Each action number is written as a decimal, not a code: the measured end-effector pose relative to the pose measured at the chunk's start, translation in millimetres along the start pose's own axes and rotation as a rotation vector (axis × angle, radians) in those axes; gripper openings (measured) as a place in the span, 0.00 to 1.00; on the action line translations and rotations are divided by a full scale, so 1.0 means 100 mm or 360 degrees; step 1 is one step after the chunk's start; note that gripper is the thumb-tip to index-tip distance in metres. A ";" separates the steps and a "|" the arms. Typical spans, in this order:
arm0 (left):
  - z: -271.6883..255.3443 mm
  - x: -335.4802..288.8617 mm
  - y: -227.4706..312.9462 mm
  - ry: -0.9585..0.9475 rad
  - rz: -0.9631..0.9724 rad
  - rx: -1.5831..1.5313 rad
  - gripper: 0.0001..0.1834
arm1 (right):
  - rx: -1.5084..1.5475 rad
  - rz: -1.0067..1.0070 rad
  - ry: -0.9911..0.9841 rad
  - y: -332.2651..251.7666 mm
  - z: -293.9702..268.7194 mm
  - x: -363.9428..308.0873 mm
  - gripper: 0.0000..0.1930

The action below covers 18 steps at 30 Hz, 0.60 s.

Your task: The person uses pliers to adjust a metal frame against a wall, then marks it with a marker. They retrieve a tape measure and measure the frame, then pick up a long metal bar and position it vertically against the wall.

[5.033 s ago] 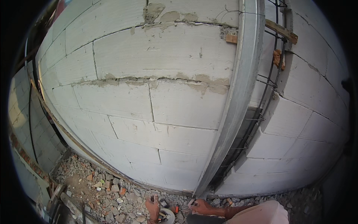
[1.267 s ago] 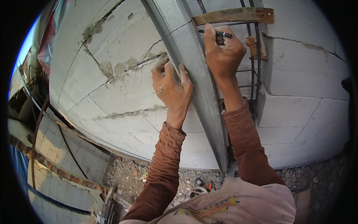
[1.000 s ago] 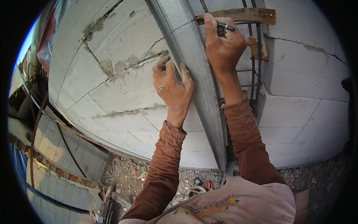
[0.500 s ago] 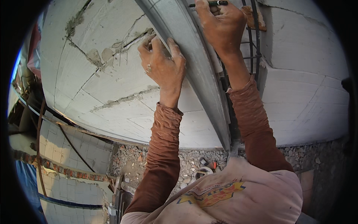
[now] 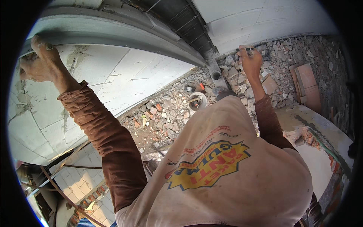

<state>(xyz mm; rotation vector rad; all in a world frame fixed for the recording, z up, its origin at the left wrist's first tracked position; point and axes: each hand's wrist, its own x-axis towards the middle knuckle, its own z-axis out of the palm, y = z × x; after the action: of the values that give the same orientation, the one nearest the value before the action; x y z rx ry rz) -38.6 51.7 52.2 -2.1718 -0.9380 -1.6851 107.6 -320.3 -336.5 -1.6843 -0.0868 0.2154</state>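
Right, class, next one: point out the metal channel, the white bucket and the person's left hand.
Metal channel [image 5: 117,32]: head view, on its long grey face.
White bucket [image 5: 204,100]: head view, on its rim's right side.
Left hand [image 5: 46,68]: head view, on the back of the hand.

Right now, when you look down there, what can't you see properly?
All in the head view:
- Long grey metal channel: the dark round picture rim cuts off its left end.
- Thin dark pen-like stick: small, and partly covered by the right hand holding it.
- Left hand: its own bent fingers hide how firmly it grips.
- Round white bucket: the contents look too small to name.
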 end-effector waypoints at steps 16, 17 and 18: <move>-0.58 -0.84 -0.10 -0.0308 0.0244 -0.0114 0.51 | -0.0525 0.0566 -0.0165 2.41 -0.77 -1.02 0.20; -0.66 -1.00 -0.14 -0.0409 0.0148 -0.0083 0.50 | -0.0492 0.0624 -0.0191 2.43 -0.78 -1.01 0.17; -0.72 -1.14 -0.19 -0.0466 0.0171 -0.0063 0.48 | -0.0457 0.0678 -0.0194 2.44 -0.78 -1.01 0.15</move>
<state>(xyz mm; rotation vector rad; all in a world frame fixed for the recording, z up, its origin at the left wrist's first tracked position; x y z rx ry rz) -121.5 -11.4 -35.0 -2.4939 -0.8431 -1.3728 6.8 -446.1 -560.2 -1.9619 0.1597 0.6511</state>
